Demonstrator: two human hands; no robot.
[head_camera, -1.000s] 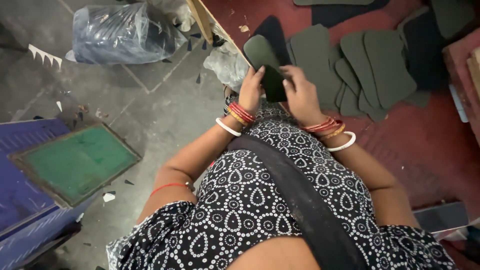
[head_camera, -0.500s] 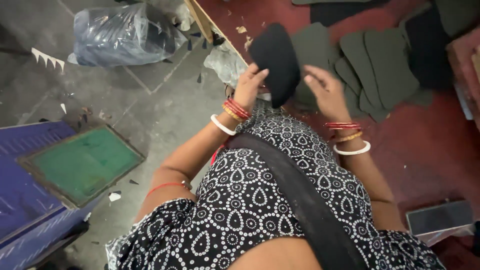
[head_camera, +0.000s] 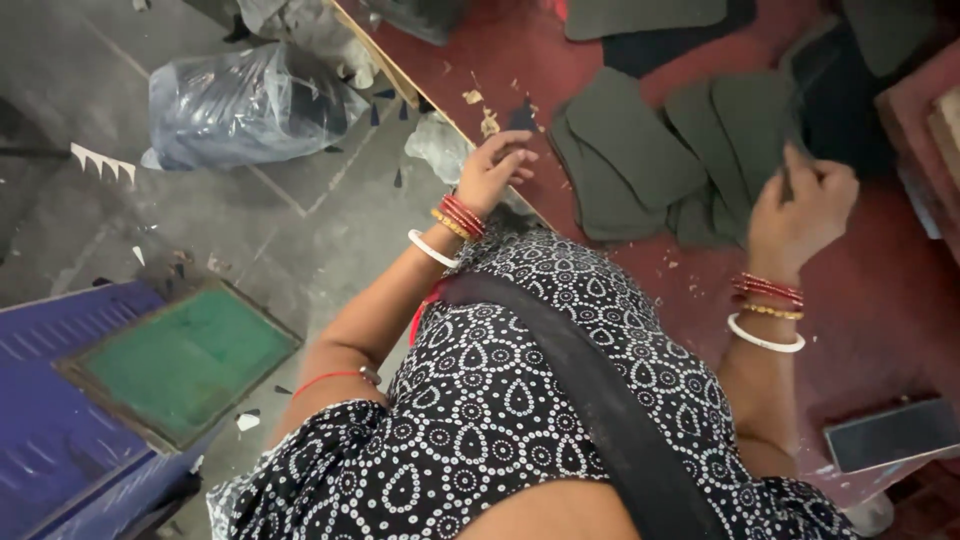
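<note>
The left hand rests with curled fingers at the edge of the red worktable, beside a fanned stack of dark green sole-shaped cutouts. The right hand grips the far end of that stack, fingers pinching a cutout. A phone lies near the right elbow. On the grey floor sit a clear plastic bag and a green-topped frame.
</note>
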